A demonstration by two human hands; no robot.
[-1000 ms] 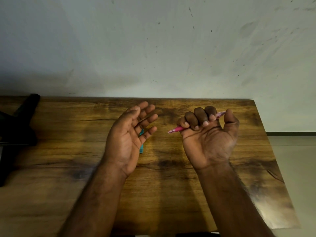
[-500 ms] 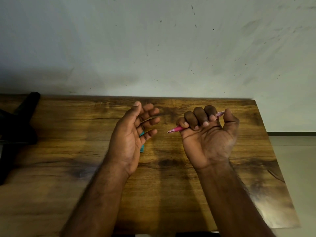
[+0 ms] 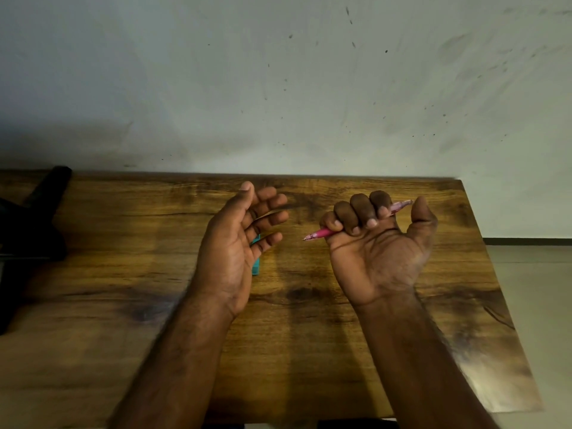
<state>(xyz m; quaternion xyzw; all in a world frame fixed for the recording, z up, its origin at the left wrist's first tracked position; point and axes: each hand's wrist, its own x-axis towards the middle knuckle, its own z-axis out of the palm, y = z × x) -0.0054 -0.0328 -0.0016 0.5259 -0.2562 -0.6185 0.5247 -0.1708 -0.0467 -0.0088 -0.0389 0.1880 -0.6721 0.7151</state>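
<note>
My right hand (image 3: 380, 249) is raised palm up over the wooden table (image 3: 309, 351), its fingers curled round a pink pen (image 3: 320, 233). The pen's tip points left and its far end sticks out past the knuckles by the thumb. My left hand (image 3: 238, 243) hovers palm up a little to the left, fingers spread and loosely bent, holding nothing. A small teal object (image 3: 256, 264) lies on the table just behind the left hand, mostly hidden by it.
A pale, scuffed wall (image 3: 278, 88) rises right behind the table's far edge. A black object (image 3: 34, 218) sits at the table's left end. The table's right edge drops to a light floor (image 3: 532, 289).
My left hand has turned slightly, its thumb rising and the fingers bending a little more toward the right. The right hand and the pen have stayed where they were.
</note>
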